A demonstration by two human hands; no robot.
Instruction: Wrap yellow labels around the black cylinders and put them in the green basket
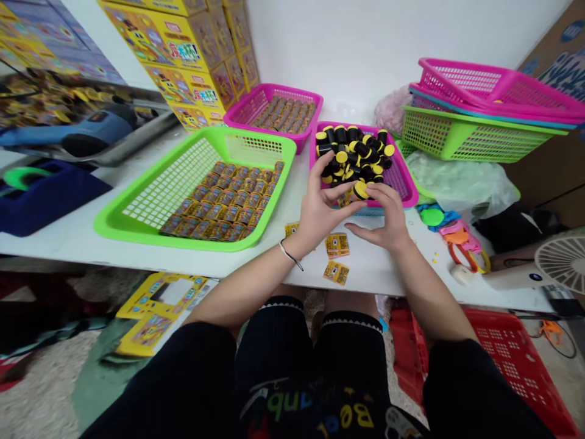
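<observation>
Between my two hands is a small black canister with a yellow cap (361, 190), held in front of a pink basket. My left hand (322, 204) is closed on its left side with thumb and fingers. My right hand (386, 213) pinches it near the cap. A patch of yellow print shows beside the canister; I cannot tell if it is a wrapped label. Below the hands, printed yellow labels (337, 245) lie on the white table (384, 271). The pink basket (406, 177) behind holds many loose black canisters (351, 149) with yellow caps.
A green basket (123, 228) at left holds rows of label-wrapped canisters (228, 201); another pink basket (315, 100) behind holds more. Yellow boxes (183, 49) stand stacked. At right are stacked baskets (461, 134), a fan (564, 259) and colourful bands (461, 244).
</observation>
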